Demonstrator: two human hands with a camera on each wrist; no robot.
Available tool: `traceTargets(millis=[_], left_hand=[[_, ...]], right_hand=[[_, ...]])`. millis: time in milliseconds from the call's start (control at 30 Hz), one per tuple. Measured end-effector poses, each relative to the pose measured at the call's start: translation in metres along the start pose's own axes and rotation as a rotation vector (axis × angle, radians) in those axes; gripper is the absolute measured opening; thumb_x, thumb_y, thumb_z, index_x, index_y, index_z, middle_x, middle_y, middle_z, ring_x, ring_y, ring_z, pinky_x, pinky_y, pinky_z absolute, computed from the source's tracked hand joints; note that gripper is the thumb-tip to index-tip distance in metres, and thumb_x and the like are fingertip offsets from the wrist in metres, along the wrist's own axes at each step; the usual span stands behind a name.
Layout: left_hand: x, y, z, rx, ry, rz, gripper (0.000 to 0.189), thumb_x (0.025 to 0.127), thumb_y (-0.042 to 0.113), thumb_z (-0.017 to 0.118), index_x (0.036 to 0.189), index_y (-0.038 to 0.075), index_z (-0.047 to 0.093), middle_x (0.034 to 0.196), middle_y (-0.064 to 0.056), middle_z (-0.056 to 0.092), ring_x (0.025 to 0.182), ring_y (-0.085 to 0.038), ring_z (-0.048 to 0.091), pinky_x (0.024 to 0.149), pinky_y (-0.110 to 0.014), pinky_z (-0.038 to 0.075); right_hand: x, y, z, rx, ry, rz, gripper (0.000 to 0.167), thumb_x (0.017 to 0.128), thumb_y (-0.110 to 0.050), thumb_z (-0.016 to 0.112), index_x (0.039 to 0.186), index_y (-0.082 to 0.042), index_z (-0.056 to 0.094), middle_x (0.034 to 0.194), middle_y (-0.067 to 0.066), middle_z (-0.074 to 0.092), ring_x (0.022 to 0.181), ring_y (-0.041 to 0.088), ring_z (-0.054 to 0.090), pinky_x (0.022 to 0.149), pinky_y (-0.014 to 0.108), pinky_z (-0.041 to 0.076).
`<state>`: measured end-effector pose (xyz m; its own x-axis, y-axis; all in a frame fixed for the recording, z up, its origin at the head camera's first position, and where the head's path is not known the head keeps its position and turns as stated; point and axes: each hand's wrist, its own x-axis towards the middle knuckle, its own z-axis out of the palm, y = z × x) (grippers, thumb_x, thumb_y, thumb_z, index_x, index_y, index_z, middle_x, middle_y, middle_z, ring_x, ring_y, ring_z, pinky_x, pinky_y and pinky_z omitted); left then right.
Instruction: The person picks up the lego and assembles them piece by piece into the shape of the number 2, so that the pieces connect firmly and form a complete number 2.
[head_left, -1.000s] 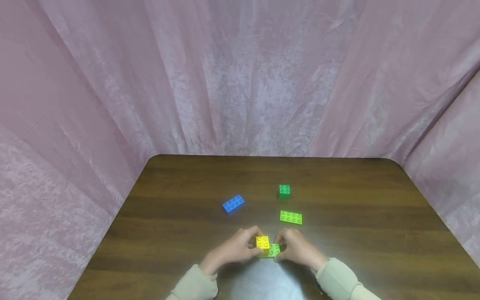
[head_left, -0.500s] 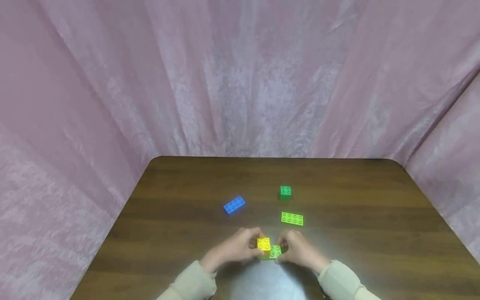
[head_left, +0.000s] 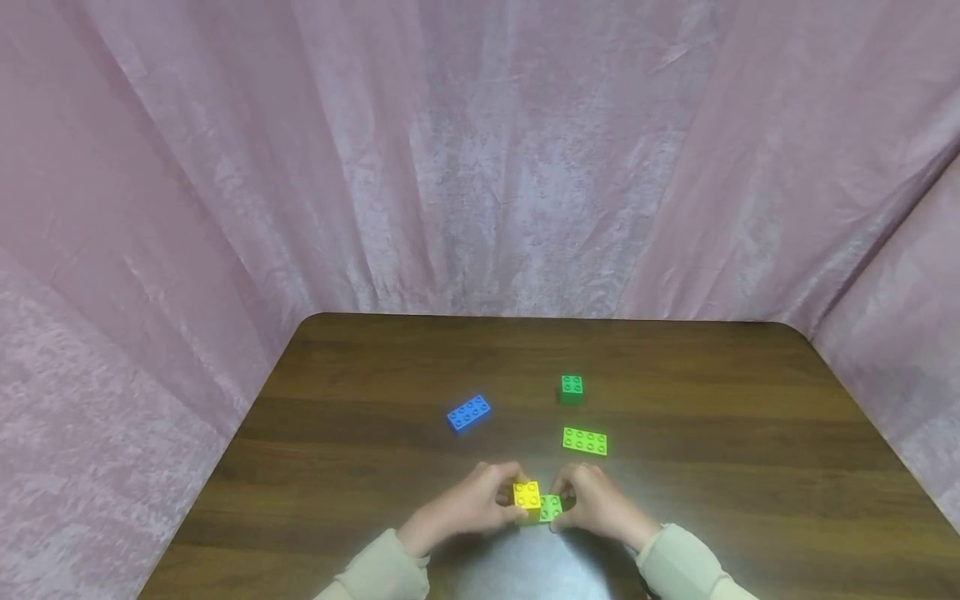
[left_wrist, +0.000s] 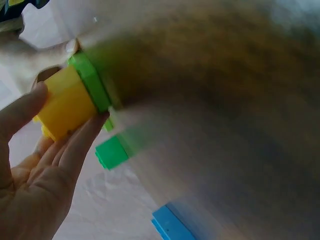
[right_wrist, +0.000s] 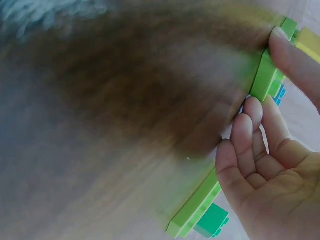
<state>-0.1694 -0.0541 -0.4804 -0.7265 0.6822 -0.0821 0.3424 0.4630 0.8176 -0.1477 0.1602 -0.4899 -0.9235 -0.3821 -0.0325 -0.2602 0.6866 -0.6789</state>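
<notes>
1. At the lower middle of the head view, the yellow brick [head_left: 527,493] stands upright on the left part of the light-green base brick [head_left: 551,507], which appears to rest on the wooden table [head_left: 360,417]; the base's right end shows bare studs.
2. Just left of the yellow brick, the left hand [head_left: 474,502] is nearly closed, thumb on the near side and fingers on the far side, pinching the brick.
3. Just right of the base, the right hand [head_left: 596,502] has its fingers bent and its thumb brought in, gripping the base's right end.
4. Above the hands in the frame and well apart from them, the loose lime brick [head_left: 585,442] lies flat, with the dark green brick [head_left: 572,389] above it and the blue brick [head_left: 468,413] up and to the left.
5. At this lower-middle spot, the step in hand looks to be fitting the yellow brick onto the base: one hand steadies, the other seats. Whether the studs are fully pressed home, I cannot tell.
6. In the same place, the next move seems to call for firm, level downward pressure on the yellow brick while the right hand keeps the base from sliding or tipping.
</notes>
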Motion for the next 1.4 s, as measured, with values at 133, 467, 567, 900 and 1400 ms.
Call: traceTargets(millis=[133,467,567,900,1400], left_hand=[[-0.002,0.005,0.0,0.08,0.012,0.026,0.022,0.08,0.009,0.076,0.099,0.008,0.064,0.095,-0.003,0.072,0.08,0.001,0.061,0.075,-0.013,0.053],[-0.004,0.008,-0.004,0.152,0.007,0.044,0.021,0.079,0.009,0.077,0.093,0.009,0.062,0.093,-0.004,0.073,0.073,0.001,0.056,0.07,-0.013,0.052],[-0.003,0.009,-0.005,0.157,0.004,0.045,0.021,0.079,0.009,0.077,0.094,0.009,0.062,0.094,-0.004,0.073,0.074,0.001,0.057,0.07,-0.013,0.052],[0.006,0.008,-0.009,0.135,-0.007,0.053,0.022,0.079,0.009,0.078,0.095,0.008,0.063,0.102,-0.01,0.074,0.086,-0.007,0.067,0.077,-0.015,0.055],[0.003,-0.002,-0.003,-0.019,-0.009,0.024,0.024,0.077,0.007,0.078,0.097,0.006,0.065,0.105,-0.011,0.073,0.093,-0.011,0.069,0.079,-0.013,0.055]], right_hand=[[0.0,0.001,0.0,0.0,0.005,-0.003,0.035,0.056,-0.012,0.089,0.082,-0.003,0.067,0.081,0.005,0.067,0.075,0.014,0.058,0.067,0.025,0.054],[0.0,-0.003,0.0,0.03,-0.01,-0.016,0.034,0.056,-0.012,0.089,0.082,-0.003,0.068,0.081,0.005,0.067,0.074,0.013,0.059,0.066,0.024,0.054],[0.001,-0.004,0.0,0.03,-0.009,-0.008,0.034,0.056,-0.011,0.089,0.081,-0.002,0.067,0.08,0.005,0.067,0.073,0.013,0.058,0.065,0.023,0.053],[0.005,-0.005,-0.008,0.01,-0.018,0.0,0.034,0.056,-0.009,0.089,0.082,-0.001,0.067,0.081,0.007,0.068,0.074,0.014,0.059,0.066,0.026,0.055],[0.001,-0.001,-0.003,0.035,-0.031,0.014,0.036,0.057,-0.01,0.089,0.083,-0.001,0.067,0.082,0.009,0.069,0.075,0.017,0.062,0.067,0.028,0.057]])
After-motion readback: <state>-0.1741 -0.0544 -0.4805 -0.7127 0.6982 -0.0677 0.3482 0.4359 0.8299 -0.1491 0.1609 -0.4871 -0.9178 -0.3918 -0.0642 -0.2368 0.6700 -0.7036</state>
